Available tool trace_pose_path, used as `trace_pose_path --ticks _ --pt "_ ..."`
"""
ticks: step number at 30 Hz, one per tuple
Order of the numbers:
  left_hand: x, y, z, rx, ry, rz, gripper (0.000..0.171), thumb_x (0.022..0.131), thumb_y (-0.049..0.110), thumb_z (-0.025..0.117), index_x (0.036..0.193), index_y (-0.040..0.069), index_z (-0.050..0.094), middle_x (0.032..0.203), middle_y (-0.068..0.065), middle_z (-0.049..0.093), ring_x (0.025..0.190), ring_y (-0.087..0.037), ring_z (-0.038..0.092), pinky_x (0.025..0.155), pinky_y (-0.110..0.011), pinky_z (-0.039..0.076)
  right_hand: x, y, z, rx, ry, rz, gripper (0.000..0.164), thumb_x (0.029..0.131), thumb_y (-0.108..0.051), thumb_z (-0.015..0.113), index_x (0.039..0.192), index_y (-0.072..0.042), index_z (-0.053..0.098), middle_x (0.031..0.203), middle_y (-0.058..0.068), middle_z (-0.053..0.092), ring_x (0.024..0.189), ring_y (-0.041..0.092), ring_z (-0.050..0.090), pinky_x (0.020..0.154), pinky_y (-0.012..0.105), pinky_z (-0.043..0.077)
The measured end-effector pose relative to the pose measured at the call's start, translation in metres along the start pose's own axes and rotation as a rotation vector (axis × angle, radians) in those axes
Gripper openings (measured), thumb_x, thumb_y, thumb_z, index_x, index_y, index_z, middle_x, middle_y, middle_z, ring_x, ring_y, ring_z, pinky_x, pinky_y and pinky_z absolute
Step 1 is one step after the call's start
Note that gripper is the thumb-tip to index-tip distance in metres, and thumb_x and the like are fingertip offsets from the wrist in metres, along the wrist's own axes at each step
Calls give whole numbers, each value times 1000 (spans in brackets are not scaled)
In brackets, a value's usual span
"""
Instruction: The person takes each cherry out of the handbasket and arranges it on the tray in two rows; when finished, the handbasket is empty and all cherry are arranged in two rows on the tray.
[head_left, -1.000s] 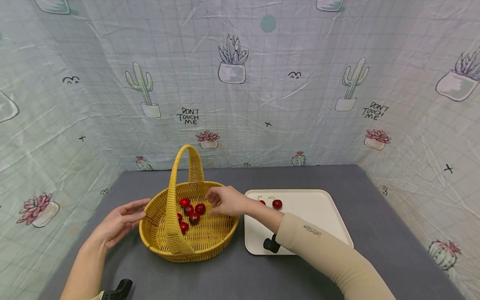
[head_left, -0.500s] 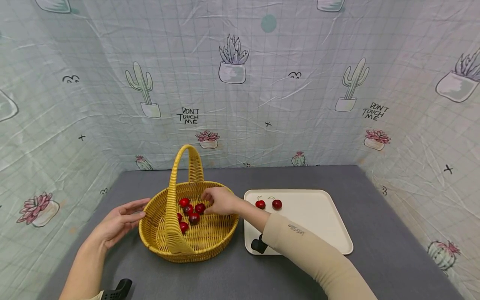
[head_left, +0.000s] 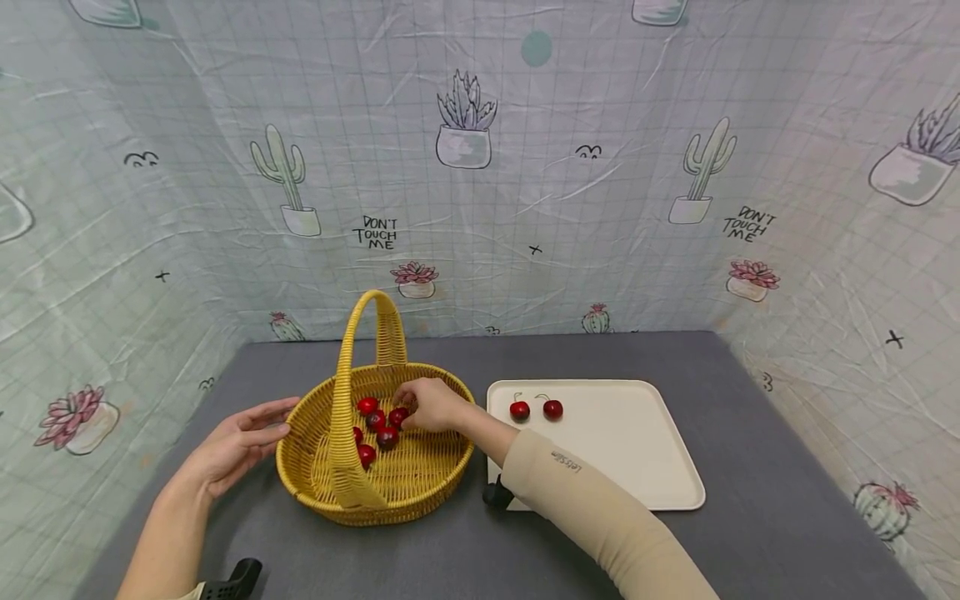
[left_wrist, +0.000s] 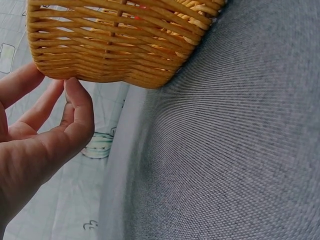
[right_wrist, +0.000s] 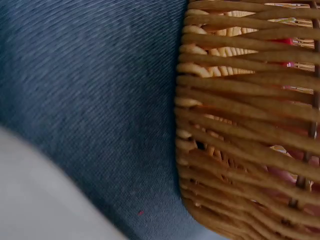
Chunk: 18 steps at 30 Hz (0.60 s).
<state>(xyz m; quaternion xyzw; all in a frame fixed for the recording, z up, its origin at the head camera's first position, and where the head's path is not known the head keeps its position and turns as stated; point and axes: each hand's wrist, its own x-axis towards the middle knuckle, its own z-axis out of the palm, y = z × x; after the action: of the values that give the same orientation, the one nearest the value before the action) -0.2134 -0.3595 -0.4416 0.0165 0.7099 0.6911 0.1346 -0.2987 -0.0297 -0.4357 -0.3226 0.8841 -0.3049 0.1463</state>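
A yellow woven basket point(head_left: 420, 475) with a tall arched handle point(head_left: 345, 392) stands left of centre, several dark red cherries point(head_left: 387, 437) lying in it. My right hand point(head_left: 431, 406) reaches over its right rim, thumb and forefinger at either side of the rightmost cherry point(head_left: 398, 416). That hand is mostly hidden behind the weave in the right wrist view. My left hand point(head_left: 243, 442) is at the basket's left side, its fingertips against the rim. The left wrist view shows its thumb and fingers point(left_wrist: 80, 102) touching the rim from outside, below the woven wall point(left_wrist: 110, 45).
Right of the basket a cream tray point(head_left: 622, 450) carries two stemmed cherries point(head_left: 552, 409) near its back left corner. My right forearm crosses the tray's left part. Patterned cloth point(head_left: 525, 183) hangs behind and beside the grey table point(head_left: 750, 467).
My right hand has moved left and deeper into the basket, up to the rightmost cherry. Both tray cherries now show fully beyond the forearm. My left hand has stayed at the rim.
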Motion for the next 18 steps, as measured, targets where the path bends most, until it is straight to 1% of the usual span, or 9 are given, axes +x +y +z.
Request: trace_pose_path --ticks 3,7,9,18 --pt "1 0 0 -4 0 -2 70 105 8 61 160 -7 22 130 5 56 114 -7 63 93 -29 55 2 -1 2 -1 5 0 34 91 -7 79 124 -11 72 112 3 68 100 14 63 83 25 52" --pt "1 -1 -1 -16 0 3 68 104 7 61 160 -7 23 131 4 57 114 -9 63 93 -31 55 5 -2 3 -41 9 -7 34 90 -7 80 123 -12 73 114 4 70 105 15 64 86 26 52" --pt "0 -1 -1 -17 0 6 68 104 7 61 160 -7 24 131 3 58 114 -9 63 93 -31 55 5 -2 4 -52 6 -12 33 90 -7 80 122 -12 73 113 4 70 104 16 64 86 27 52" --pt "-2 1 1 -13 -8 12 68 104 7 60 160 -8 23 131 3 57 114 -9 63 93 -31 55 3 -3 4 -53 1 -35 23 89 -8 81 112 -11 75 96 -3 71 87 8 63 77 22 50"
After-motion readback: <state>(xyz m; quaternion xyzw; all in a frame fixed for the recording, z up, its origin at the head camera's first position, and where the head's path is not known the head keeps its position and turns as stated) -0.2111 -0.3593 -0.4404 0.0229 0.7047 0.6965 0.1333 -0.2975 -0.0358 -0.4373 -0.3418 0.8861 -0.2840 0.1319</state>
